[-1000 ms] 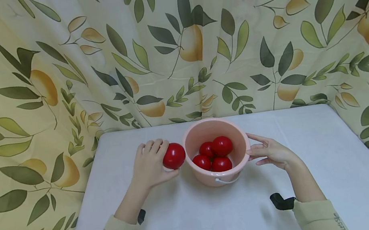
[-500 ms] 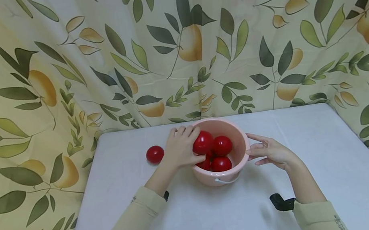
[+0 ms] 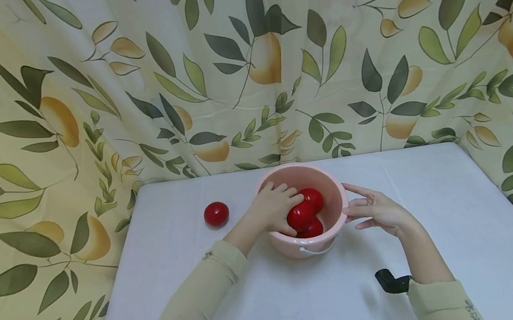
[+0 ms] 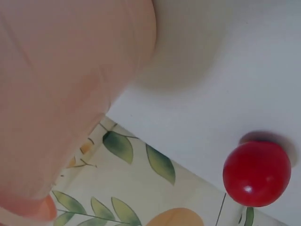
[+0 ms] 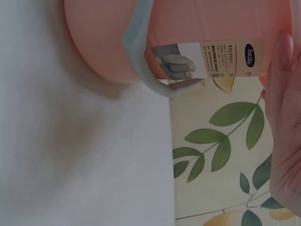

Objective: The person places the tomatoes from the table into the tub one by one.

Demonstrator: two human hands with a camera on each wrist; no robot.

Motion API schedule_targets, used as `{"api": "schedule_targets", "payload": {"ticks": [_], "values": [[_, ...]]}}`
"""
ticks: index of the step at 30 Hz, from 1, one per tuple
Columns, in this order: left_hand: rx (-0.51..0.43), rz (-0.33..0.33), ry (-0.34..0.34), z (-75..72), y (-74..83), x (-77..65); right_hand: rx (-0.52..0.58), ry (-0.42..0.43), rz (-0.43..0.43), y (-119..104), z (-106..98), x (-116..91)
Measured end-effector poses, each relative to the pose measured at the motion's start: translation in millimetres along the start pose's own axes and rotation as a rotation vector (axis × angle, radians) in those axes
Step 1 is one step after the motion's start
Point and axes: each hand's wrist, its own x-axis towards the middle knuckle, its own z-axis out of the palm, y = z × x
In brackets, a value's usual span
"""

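Note:
My left hand (image 3: 275,209) reaches over the near-left rim of the pink bucket (image 3: 287,246), gripping a shiny red round fruit (image 3: 299,217) between thumb and fingers. Other red fruits (image 3: 314,198) lie in the bucket, partly covered by the hand and the gripped one. On the bucket's right side, the fingers of my right hand (image 3: 380,213) are nearly straight and touch the rim; in the right wrist view its thumb (image 5: 284,52) lies against the wall. The left wrist view shows the bucket's outer wall (image 4: 70,84) but not the left hand.
One loose red fruit (image 4: 257,174) sits on the white table (image 3: 262,317), left of the bucket. A pale handle (image 5: 141,61) hangs down the bucket's front, beside a paper label (image 5: 218,61). Behind the table hangs a leaf-patterned curtain (image 3: 222,13).
My left hand has moved right and down into the bucket with the fruit. The loose fruit on the table, hidden behind that hand at first, now shows. My right hand has stayed at the rim.

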Motion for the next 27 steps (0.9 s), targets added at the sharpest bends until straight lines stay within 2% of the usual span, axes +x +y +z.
{"api": "schedule_targets", "payload": {"ticks": [3, 6, 10, 15, 20, 27], "values": [[0.004, 0.018, -0.064, 2.1, 3.4, 4.8, -0.003, 0.003, -0.002, 0.1, -0.1, -0.1], [0.047, 0.034, -0.109, 3.9, 7.2, 8.1, -0.006, 0.0, -0.002, -0.1, -0.3, -0.1], [0.164, 0.046, -0.159, 7.0, 12.2, 11.9, 0.001, -0.004, -0.003, -0.6, -0.4, -0.2], [0.265, 0.019, -0.213, 6.8, 16.4, 12.8, 0.009, -0.006, -0.003, -1.4, -0.8, 0.2], [0.296, 0.011, -0.229, 6.1, 17.3, 11.8, 0.01, -0.007, -0.006, -1.6, -0.9, 1.5], [0.286, 0.01, -0.245, 6.4, 16.5, 10.7, 0.006, -0.005, -0.002, -1.0, 0.0, 3.0]]}}
